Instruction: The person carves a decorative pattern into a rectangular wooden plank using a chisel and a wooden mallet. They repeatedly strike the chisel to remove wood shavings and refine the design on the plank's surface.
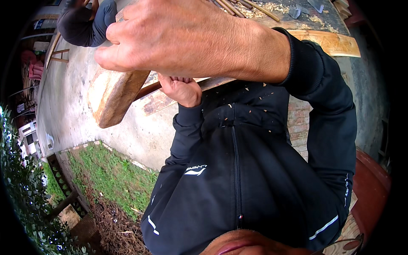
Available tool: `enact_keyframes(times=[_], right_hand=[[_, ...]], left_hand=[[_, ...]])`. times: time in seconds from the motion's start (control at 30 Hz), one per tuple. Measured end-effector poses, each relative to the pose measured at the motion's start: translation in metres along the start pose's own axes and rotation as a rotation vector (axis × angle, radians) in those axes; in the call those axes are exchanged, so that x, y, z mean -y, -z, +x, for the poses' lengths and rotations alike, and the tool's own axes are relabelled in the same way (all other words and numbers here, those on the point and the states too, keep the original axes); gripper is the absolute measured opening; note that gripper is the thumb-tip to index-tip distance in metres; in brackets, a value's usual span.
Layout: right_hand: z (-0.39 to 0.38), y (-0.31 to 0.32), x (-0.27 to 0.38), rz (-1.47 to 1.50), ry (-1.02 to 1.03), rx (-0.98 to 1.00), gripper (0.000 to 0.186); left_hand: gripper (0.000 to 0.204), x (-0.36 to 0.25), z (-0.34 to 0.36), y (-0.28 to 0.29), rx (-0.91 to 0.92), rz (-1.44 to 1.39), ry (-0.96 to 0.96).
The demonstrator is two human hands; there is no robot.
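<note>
My right hand (165, 38) is large and close at the top, its fingers curled inward. What it holds, if anything, is hidden behind the hand. Below its knuckles shows the thick, pale wooden head of a mallet (112, 100), partly covered by that hand. A dark brown handle (147, 90) runs from the head toward my left hand (182, 91). The left hand is closed around the handle, near my lap and below my right wrist. Whether my right hand touches the mallet head, I cannot tell.
A worktop at the top holds several slim tools (231, 7), wood shavings (278, 7) and clear plastic pieces (294, 11). A carved board (333, 43) lies along its near edge. Another person (87, 23) sits at the upper left. Grass (110, 174) borders the concrete floor (68, 106).
</note>
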State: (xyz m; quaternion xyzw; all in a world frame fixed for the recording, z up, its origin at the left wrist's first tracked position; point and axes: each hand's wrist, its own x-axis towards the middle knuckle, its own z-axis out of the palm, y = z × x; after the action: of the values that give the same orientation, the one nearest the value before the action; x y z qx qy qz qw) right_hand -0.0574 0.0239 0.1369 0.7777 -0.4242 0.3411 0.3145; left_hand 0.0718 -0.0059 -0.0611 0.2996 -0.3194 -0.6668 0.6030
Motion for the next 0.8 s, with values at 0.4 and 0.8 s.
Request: enact_keyframes(times=[0.4,0.8], right_hand=[[-0.002,-0.008,-0.004,0.044,0.021,-0.031,0.027],[0.072,0.006,0.014,0.240,-0.171,-0.044,0.014]], left_hand=[[0.020,-0.002,-0.003,-0.009,-0.022,-0.029,-0.006],[0.052,0.002,-0.001,-0.013,-0.086,0.073,0.000]])
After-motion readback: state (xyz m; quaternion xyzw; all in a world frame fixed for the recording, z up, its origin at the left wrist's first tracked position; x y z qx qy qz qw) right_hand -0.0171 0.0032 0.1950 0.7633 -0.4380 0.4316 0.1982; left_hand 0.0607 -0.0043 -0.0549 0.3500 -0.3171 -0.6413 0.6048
